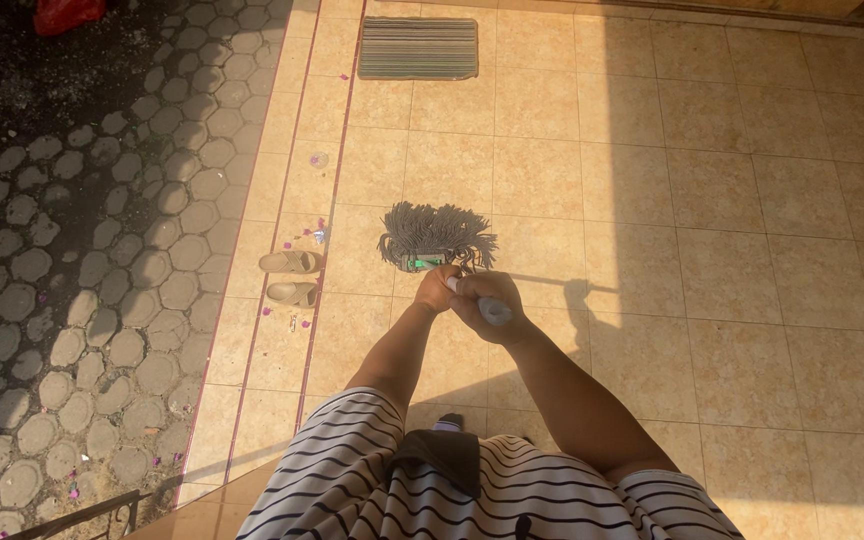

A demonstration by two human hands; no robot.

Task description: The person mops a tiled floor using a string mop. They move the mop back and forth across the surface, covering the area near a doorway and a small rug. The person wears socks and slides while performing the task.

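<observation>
There is one view, taken from the person's head and aimed steeply down the front of the body. The striped shirt (pixel 472 480) fills the bottom edge, so the camera sits close above the chest. Both forearms run away from the lens to the middle of the frame, where the left hand (pixel 436 288) and right hand (pixel 487 305) meet. Beyond them the tiled floor (pixel 732 230) stretches toward the top edge, reaching a doormat (pixel 418 48). The left third takes in darker paving stones (pixel 72 250) outside the tiles.
</observation>
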